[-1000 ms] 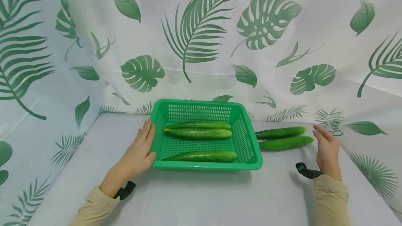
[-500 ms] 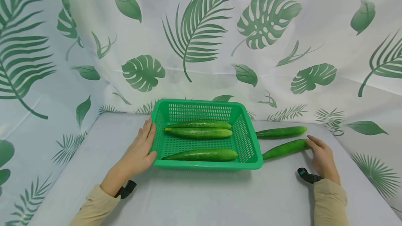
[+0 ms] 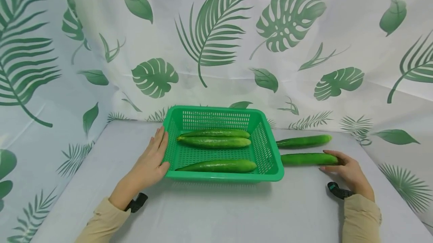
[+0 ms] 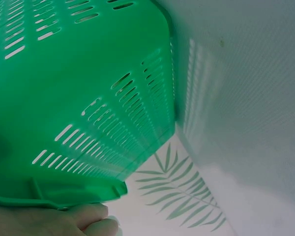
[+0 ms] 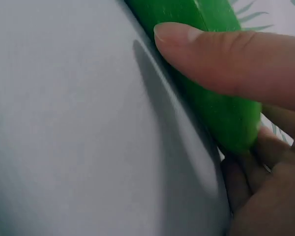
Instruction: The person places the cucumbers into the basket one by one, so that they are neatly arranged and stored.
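A green plastic basket (image 3: 223,176) with slotted walls stands mid-table, holding a front cucumber (image 3: 216,166) and two more cucumbers (image 3: 214,142) side by side at the back. My left hand (image 3: 147,164) lies with extended fingers against the basket's left side; the left wrist view shows its fingertips (image 4: 91,216) at the rim. To the right of the basket, my right hand (image 3: 348,169) grips the right end of a cucumber (image 3: 301,159) on the table. In the right wrist view the thumb (image 5: 221,54) presses one side of that cucumber (image 5: 221,113), other fingers curl around its end.
Another cucumber (image 3: 304,141) lies behind the gripped one, its left end close to the basket. A leaf-printed white curtain (image 3: 216,47) rises behind the table (image 3: 236,213) and along its sides. Black wrist devices (image 3: 338,191) sit at both wrists.
My right hand has come down onto the nearer loose cucumber, which swung to a slant and is now level, and grips its right end. The left hand and basket have stayed put.
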The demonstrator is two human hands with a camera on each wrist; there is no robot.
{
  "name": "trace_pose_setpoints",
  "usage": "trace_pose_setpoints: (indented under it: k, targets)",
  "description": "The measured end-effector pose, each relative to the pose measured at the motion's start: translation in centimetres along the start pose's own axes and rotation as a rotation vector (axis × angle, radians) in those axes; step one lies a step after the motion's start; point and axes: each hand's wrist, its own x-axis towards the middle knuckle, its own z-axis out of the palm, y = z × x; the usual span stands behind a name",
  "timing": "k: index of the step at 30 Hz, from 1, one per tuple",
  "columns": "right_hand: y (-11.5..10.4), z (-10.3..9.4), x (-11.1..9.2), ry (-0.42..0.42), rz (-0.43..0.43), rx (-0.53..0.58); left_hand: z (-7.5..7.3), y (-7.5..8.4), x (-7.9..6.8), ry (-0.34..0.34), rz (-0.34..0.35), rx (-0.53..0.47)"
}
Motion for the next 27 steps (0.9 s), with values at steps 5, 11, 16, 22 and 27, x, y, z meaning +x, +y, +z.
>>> trace_pose_setpoints:
  k: [5,11,16,22,27]
  targets:
    - [0.1,0.0,0.0,0.014,0.022,-0.041,0.0,0.1,0.2,-0.01,-0.006,-0.004]
    - [0.0,-0.1,-0.2,0.019,0.009,-0.054,0.0,0.0,0.0,-0.014,-0.011,0.0]
    - [0.2,-1.0,-1.0,0.041,-0.04,-0.002,0.0,0.0,0.1,-0.01,-0.008,-0.003]
    - [0.2,-2.0,-1.7,0.025,-0.07,0.404,0.1,0.1,0.3,-0.012,-0.006,-0.006]
    - [-0.6,-2.6,-2.2,0.019,-0.08,0.378,-0.1,0.1,0.1,-0.009,-0.012,-0.013]
